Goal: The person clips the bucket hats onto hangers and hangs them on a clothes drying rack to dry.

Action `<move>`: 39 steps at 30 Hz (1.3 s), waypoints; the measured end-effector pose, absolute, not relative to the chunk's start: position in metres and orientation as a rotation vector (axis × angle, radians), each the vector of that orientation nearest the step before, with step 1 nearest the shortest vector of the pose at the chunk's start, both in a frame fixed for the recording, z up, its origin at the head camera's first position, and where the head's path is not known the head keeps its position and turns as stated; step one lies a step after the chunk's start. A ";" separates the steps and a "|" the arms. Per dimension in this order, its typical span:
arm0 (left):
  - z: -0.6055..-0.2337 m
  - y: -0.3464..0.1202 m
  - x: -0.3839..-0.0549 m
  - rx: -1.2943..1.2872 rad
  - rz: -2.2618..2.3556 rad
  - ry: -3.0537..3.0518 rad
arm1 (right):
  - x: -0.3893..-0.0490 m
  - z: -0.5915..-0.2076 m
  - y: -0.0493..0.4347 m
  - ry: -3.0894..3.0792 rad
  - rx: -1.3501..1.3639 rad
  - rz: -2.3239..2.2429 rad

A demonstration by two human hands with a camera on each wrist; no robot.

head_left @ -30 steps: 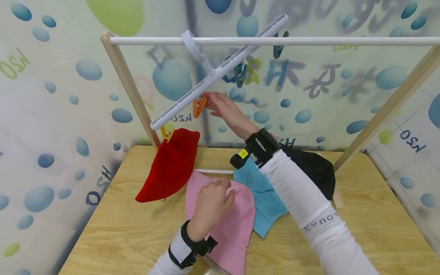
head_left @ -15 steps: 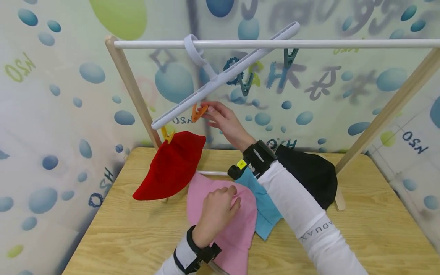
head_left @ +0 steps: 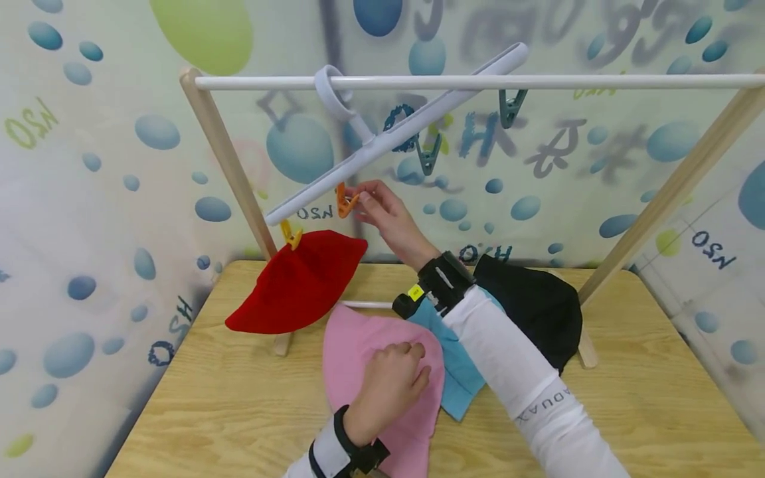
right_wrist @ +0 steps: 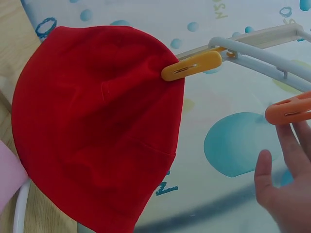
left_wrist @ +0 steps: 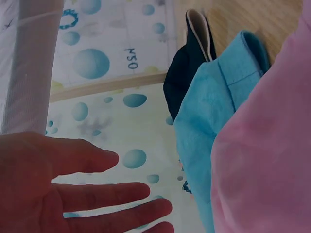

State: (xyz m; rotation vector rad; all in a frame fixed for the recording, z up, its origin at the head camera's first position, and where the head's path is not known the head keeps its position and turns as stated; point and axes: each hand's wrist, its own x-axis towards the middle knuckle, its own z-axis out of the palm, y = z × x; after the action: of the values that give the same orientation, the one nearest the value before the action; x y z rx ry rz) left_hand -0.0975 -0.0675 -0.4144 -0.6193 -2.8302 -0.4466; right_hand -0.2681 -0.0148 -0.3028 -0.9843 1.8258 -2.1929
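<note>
At the hanger's (head_left: 394, 136) eight-o'clock end, a yellow clothespin (right_wrist: 192, 66) held red bucket hat (head_left: 299, 285) aloft; right hand (head_left: 391, 216), uncurled, touched orange clothespin (right_wrist: 291, 110); left hand (head_left: 388, 382) hung loose.

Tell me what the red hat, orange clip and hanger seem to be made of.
Red hat: matte fabric, by its soft creases and stitched seam lines; which fibre, I can't tell.
Orange clip: smooth, probably plastic, given its even colour and rounded end.
Hanger: smooth, likely plastic, from its stiff, uniformly whitish bar.
</note>
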 end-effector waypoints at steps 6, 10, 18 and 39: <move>-0.418 -0.056 -0.089 -0.641 -0.316 -2.887 | -0.267 -0.299 -0.012 1.776 -1.050 -2.215; -0.429 -0.046 -0.082 -0.678 -0.235 -2.905 | -0.266 -0.297 -0.012 1.717 -1.091 -2.219; -0.446 -0.035 -0.062 -0.629 -0.020 -2.933 | -0.263 -0.298 -0.013 1.656 -1.144 -2.171; -0.468 -0.034 -0.068 -0.608 -0.104 -2.857 | -0.273 -0.297 -0.007 1.772 -1.192 -2.083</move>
State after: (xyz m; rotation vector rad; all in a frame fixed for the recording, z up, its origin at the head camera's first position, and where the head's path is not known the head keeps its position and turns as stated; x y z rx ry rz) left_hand -0.0681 -0.0343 -0.4682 -0.6083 -2.8569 -0.1035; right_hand -0.2728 -0.0069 -0.2970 -1.1919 1.7721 -2.0832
